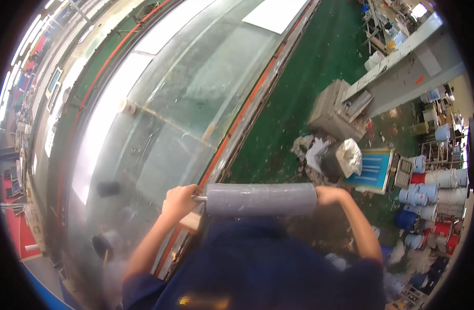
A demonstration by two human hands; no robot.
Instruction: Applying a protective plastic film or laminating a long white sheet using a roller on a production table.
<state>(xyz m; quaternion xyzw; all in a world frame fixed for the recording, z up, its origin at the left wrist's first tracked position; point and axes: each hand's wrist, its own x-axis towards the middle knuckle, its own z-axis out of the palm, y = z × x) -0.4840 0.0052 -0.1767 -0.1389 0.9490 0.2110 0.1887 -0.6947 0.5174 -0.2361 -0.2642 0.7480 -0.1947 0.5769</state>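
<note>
I hold a grey cylindrical roll [261, 199] level in front of my chest, wrapped in clear film, with a metal rod sticking out of its left end. My left hand [180, 200] is closed around that rod end. My right hand [331, 195] grips the roll's right end. The roll hangs over the orange-red edge [232, 132] of a large glossy, translucent sheet surface [185, 98] that fills the left and middle of the view. My dark blue shirt covers the bottom of the picture.
A long stick with a small white roller [128, 107] lies on the glossy surface. To the right is green floor [309, 72] with a grey block [332, 111], a rubbish bag [348, 157], a blue scale [374, 168] and several blue and white buckets [428, 191].
</note>
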